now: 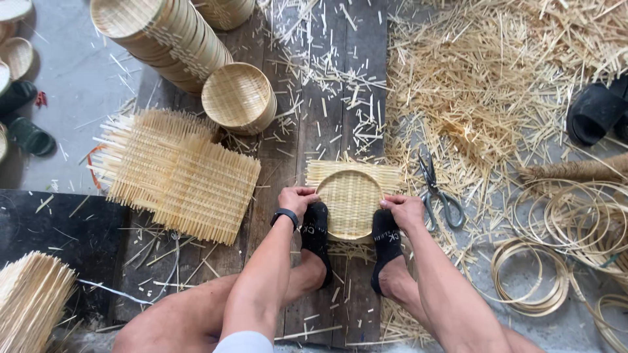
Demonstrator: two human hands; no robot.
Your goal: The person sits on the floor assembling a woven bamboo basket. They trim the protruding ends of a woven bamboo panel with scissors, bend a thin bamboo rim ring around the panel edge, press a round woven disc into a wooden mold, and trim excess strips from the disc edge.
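A square woven bamboo mat with a round hoop pressed into it (352, 199) lies on dark wooden planks. My left hand (297, 198) grips its left rim, next to my left foot in a black sock (316, 238). My right hand (403, 210) grips the right rim, beside my right foot in a black sock (386, 245). Both feet press on the near edge of the piece. A black watch sits on my left wrist.
Flat woven mats (180, 173) are stacked at left, with finished round baskets (239, 97) and a stack of them (163, 36) behind. Scissors (439, 193) lie right of the piece. Bamboo hoops (562, 242) and loose cuttings (490, 85) cover the right side. Black shoes (595, 111) sit far right.
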